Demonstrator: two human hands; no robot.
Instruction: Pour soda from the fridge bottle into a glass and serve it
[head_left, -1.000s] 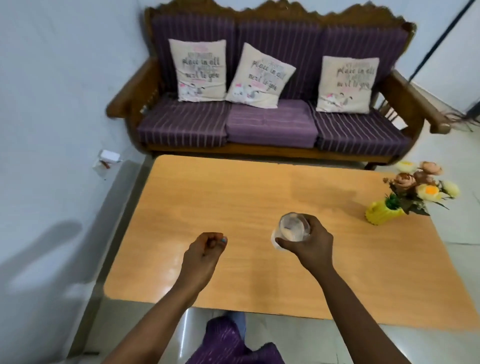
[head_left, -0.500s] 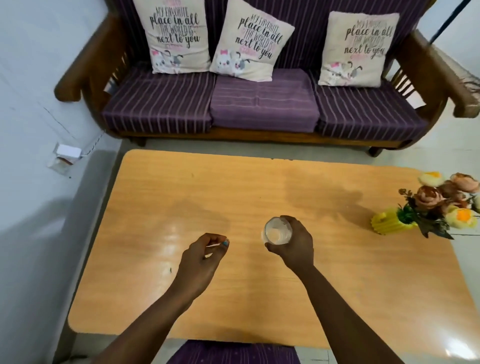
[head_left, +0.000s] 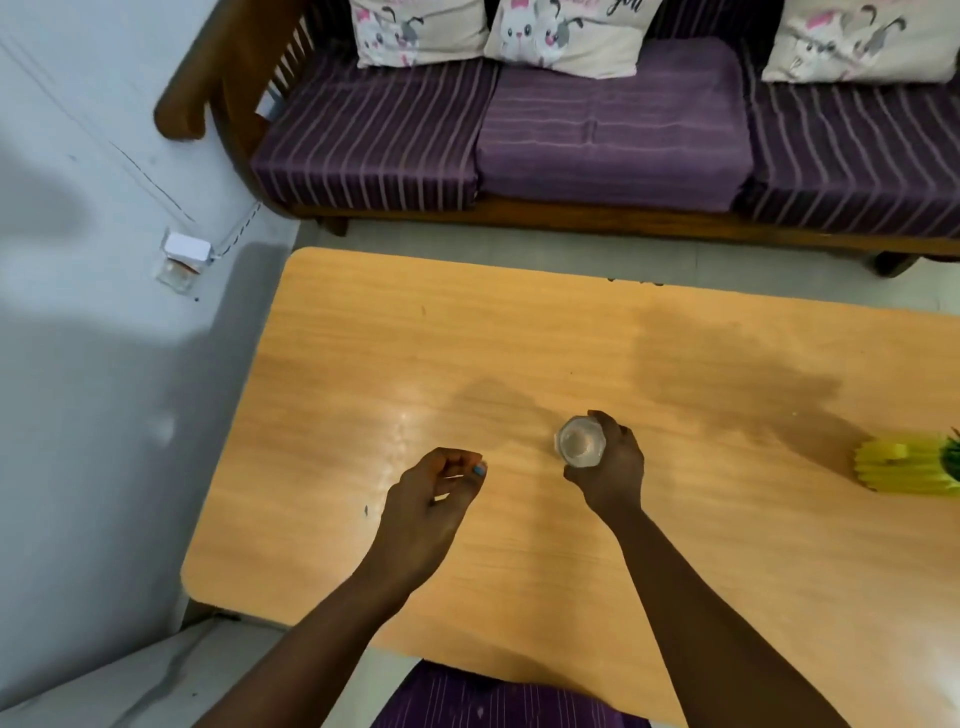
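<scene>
A clear glass (head_left: 579, 440), seen from above, is over the middle of the wooden coffee table (head_left: 363, 364). My right hand (head_left: 610, 467) grips it from the right side, fingers curled round its wall. Whether its base touches the tabletop cannot be told. My left hand (head_left: 434, 499) hovers over the table to the left of the glass, fingers loosely curled and holding nothing. No soda bottle is in view.
A yellow vase (head_left: 906, 465) with flowers stands at the table's right edge. A purple striped sofa (head_left: 613, 135) with cushions lies beyond the table. The wall (head_left: 78, 389) with a small socket box (head_left: 182, 254) runs along the left.
I have stepped closer and my view has tilted down over the table. The glass in my right hand has come lower toward the tabletop. My left hand has kept its loose curl.
</scene>
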